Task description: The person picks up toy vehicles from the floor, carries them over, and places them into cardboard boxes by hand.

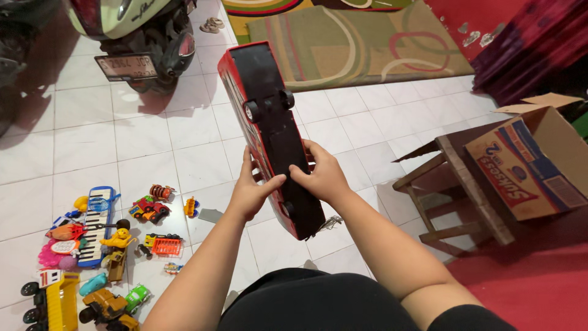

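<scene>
A large red toy car [269, 116] is held up in the middle of the view, turned so its black underside and small black wheels face me. My left hand [252, 190] grips its left edge near the lower end, thumb on the black underside. Gripping the same end from the right is my right hand [321, 175], with its thumb pressed on the underside beside the left thumb. The car's far end points up and away towards the scooter.
Several small toys lie on the white tiled floor at lower left, among them a blue toy keyboard [97, 224] and a yellow truck [56, 300]. A parked scooter [138, 37] stands at top left. At right, a cardboard box [533, 162] rests on a wooden stool [456, 190]. A rug [355, 40] lies ahead.
</scene>
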